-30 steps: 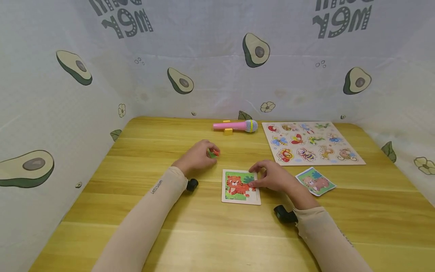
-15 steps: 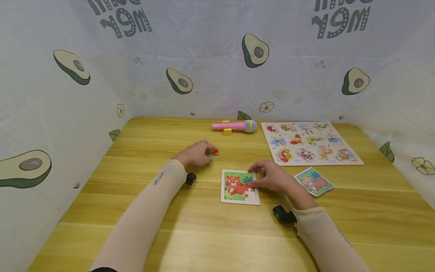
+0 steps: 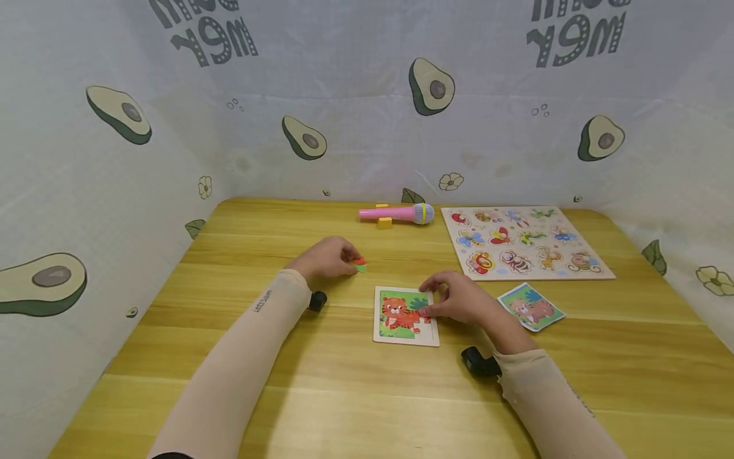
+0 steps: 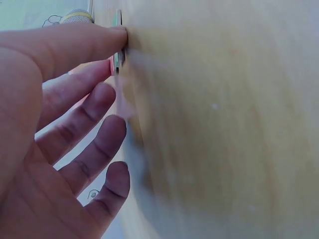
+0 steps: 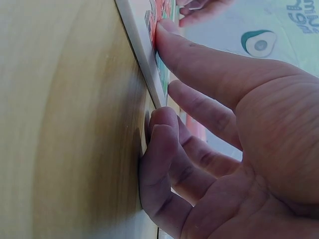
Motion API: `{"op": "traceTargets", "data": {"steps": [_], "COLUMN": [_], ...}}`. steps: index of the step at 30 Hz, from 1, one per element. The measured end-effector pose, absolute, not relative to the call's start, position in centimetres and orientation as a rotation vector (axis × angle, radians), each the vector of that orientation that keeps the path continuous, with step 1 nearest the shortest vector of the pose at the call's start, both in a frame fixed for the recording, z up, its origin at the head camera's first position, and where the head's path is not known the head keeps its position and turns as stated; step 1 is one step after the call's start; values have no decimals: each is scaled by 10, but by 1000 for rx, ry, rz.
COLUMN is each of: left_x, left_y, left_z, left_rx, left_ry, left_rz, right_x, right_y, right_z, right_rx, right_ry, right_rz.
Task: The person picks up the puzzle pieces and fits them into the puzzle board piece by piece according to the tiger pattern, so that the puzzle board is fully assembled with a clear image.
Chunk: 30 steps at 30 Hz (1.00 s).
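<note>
Between thumb and index finger, my left hand (image 3: pixel 325 257) pinches a small red and green jigsaw piece (image 3: pixel 360 267) just above the table. In the left wrist view the piece appears edge-on, and the other fingers are loosely bent behind it. The tiger jigsaw puzzle (image 3: pixel 399 317), in a pale square tray, lies in front of me, with a bare gap at its lower right corner. My right hand (image 3: pixel 461 298) holds this tray by its right side. In the right wrist view the thumb (image 5: pixel 167 37) presses on the picture and the other fingers curl around the tray's edge.
A picture card (image 3: pixel 532 307) of a bear lies right of my right hand. Behind it is a wooden insect puzzle board (image 3: pixel 530 275). At the back a pink toy microphone (image 3: pixel 390 213) rests by yellow blocks (image 3: pixel 385 224). Printed cloth walls surround the wooden table (image 3: pixel 367 408).
My left hand has drawn slightly to the left, and the piece has turned in its fingertips. The right hand and tiger puzzle have stayed in place.
</note>
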<state>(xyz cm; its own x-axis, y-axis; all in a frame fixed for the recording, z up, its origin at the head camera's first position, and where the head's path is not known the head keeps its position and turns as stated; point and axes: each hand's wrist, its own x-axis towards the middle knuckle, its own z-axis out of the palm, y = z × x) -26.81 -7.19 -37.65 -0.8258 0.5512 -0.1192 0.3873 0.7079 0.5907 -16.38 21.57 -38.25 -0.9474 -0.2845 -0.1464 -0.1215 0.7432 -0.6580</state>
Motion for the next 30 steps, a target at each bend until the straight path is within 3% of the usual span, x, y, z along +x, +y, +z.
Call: {"op": "traceTargets", "data": {"steps": [9, 30], "left_x": [-257, -196], "left_y": [-65, -20], "left_z": [-375, -359], "left_rx": [664, 1182], "left_ry": [2620, 2337], "left_rz": [959, 780], "right_x": [-165, -167], "right_y": [216, 219], "right_z": [-384, -384], "right_rx": [-336, -396], "right_ry": [2709, 2703], "right_rz": [-994, -995]}}
